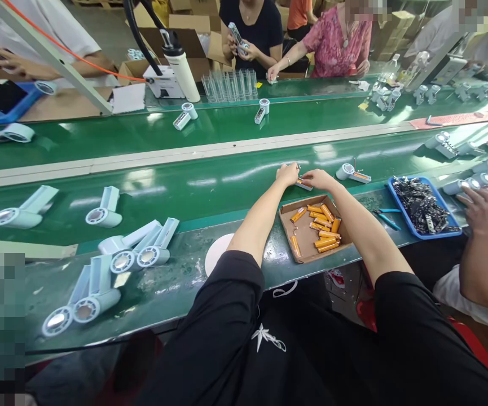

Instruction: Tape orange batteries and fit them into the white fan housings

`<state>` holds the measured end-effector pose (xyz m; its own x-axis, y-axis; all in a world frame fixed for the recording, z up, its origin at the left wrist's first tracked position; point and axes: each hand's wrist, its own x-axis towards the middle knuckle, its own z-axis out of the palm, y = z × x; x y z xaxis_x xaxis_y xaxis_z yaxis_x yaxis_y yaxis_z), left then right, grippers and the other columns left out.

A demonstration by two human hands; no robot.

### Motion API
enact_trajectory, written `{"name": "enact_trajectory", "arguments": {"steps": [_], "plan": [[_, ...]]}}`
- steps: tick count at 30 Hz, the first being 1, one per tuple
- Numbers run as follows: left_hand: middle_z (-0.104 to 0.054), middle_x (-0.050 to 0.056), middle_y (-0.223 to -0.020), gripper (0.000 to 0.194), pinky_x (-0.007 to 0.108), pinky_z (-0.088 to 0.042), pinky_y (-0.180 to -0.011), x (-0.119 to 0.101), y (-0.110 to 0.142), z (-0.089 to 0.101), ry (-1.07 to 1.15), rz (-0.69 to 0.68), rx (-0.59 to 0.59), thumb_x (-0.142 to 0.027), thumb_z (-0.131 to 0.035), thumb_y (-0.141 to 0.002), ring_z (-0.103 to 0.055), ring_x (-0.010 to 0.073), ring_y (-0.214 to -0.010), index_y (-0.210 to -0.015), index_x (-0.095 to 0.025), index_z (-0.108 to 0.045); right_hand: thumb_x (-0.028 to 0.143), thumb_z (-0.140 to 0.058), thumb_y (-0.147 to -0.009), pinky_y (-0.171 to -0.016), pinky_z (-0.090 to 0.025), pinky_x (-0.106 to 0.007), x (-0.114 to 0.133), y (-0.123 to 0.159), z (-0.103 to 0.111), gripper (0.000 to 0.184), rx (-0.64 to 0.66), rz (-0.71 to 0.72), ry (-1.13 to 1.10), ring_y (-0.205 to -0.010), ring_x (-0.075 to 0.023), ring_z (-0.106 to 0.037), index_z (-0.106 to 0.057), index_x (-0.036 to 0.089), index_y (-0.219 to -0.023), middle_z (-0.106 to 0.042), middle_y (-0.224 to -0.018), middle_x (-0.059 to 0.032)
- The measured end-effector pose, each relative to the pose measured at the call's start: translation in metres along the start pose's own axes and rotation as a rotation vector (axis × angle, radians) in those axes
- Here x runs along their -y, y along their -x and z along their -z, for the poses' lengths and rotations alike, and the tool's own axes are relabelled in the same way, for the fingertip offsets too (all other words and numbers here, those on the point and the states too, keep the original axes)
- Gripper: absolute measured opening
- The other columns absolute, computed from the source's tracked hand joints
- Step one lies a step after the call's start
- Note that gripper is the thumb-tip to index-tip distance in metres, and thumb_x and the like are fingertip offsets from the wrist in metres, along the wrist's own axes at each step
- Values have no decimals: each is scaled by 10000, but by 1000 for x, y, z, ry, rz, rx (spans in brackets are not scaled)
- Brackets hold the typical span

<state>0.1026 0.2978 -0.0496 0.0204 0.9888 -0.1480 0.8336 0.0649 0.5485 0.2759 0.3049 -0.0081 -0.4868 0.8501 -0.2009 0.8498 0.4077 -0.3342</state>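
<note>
Both my arms reach forward over the cardboard tray to the green belt. My left hand (288,173) is closed around the head end of a pale blue handheld fan (305,185), most of which it hides. The fingers of my right hand (319,179) are closed at the fan's open handle, where a bit of orange shows. Just in front of my wrists, the cardboard tray (295,252) holds several orange battery cells (327,243) with thin wires. Right of my hands, another fan (354,173) lies on the belt with an orange cell in its handle and a wire sticking up.
Several fan housings (100,299) lie at the left. A white disc (218,254) rests by my left arm. At the right are cutting pliers (390,219), a blue tray (423,231) of small dark parts and a co-worker's hand (484,211). Other people work across the belt (210,194).
</note>
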Motion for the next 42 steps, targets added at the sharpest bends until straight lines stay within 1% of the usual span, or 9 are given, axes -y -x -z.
{"name": "enact_trajectory", "arguments": {"steps": [6, 10, 15, 19, 24, 26, 30, 37, 42], "plan": [[-736, 119, -1379, 312, 520, -472, -1164, -2, -2, -4, 3, -11, -1, -375, -375, -1141, -565, 338, -1424, -1280, -288, -641, 299, -635, -1014, -1024, -552, -310, 6, -9, -5, 405, 2, 55, 100, -1194, -281, -777, -835, 205, -1354, -841, -1309, -101], [-720, 121, -1428, 354, 515, -475, -1164, -7, -2, -4, 7, -2, 8, -394, -338, -1152, -565, 338, -1435, -1317, -287, -632, 298, -584, -1033, -984, -544, -348, 8, -13, -3, 384, -7, 63, 210, -1198, -335, -768, -873, 199, -1266, -847, -1261, -152], [-697, 119, -1496, 394, 528, -467, -1184, -13, -4, -3, 14, 7, 26, -379, -303, -1157, -554, 337, -1457, -1357, -285, -629, 348, -591, -1032, -957, -534, -366, 8, -11, 0, 391, -17, 89, 318, -1150, -352, -772, -881, 158, -1213, -847, -1213, -196], [-691, 116, -1511, 436, 496, -469, -1194, -17, -8, 0, 27, 33, 57, -391, -284, -1160, -551, 315, -1478, -1427, -287, -612, 385, -538, -1062, -905, -525, -363, 3, -5, 0, 436, -36, 103, 360, -1105, -338, -778, -867, 184, -1265, -855, -1193, -168], [-687, 128, -1514, 451, 483, -440, -1230, -26, -12, 0, 37, 53, 75, -405, -298, -1160, -535, 298, -1505, -1452, -272, -615, 396, -545, -1074, -871, -520, -339, -9, 0, 3, 410, -2, 135, 372, -1073, -303, -787, -855, 284, -1318, -861, -1214, -106], [-685, 136, -1517, 455, 486, -430, -1239, -28, -12, -1, 39, 53, 78, -400, -297, -1159, -528, 298, -1511, -1443, -263, -624, 393, -534, -1081, -875, -522, -348, -12, 0, 3, 413, 3, 135, 375, -1069, -312, -790, -852, 289, -1323, -857, -1219, -116], [-661, 137, -1559, 466, 490, -429, -1237, -32, -13, -2, 46, 46, 86, -394, -291, -1155, -515, 301, -1525, -1461, -261, -618, 401, -510, -1092, -894, -524, -380, -16, -1, 3, 433, 8, 138, 361, -1097, -354, -788, -852, 226, -1293, -842, -1249, -165], [-690, 118, -1519, 443, 488, -436, -1225, -37, -20, -4, 53, 49, 93, -400, -298, -1154, -521, 295, -1511, -1420, -277, -630, 352, -564, -1058, -931, -534, -381, -27, 1, 6, 373, -23, 134, 223, -1082, -347, -782, -804, 146, -1257, -839, -1210, -194], [-670, 110, -1554, 424, 531, -418, -1245, -41, -18, -9, 73, 48, 73, -389, -312, -1147, -510, 305, -1507, -1397, -281, -637, 213, -531, -1043, -908, -558, -338, -39, -1, 18, 269, -58, 81, 41, -1016, -279, -776, -763, 133, -1153, -847, -1125, -159]]}}
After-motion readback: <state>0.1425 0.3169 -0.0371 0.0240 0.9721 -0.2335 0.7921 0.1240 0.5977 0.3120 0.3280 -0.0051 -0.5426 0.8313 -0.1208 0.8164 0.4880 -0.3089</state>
